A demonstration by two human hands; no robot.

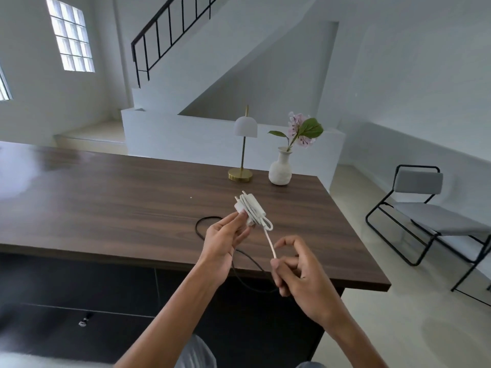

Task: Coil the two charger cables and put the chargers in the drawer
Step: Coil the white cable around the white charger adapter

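Two bare forearms, no sleeves visible up to the frame edge, both hands bare — left hand, right hand — no rings, watch or gloves seen, with pale light-coloured garment fabric showing at the bottom between the arms.

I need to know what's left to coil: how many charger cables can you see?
2. The white cable is mostly wound round its charger in the left hand, its tail in the right hand. The black cable lies loose on the table, partly hidden behind the hands.
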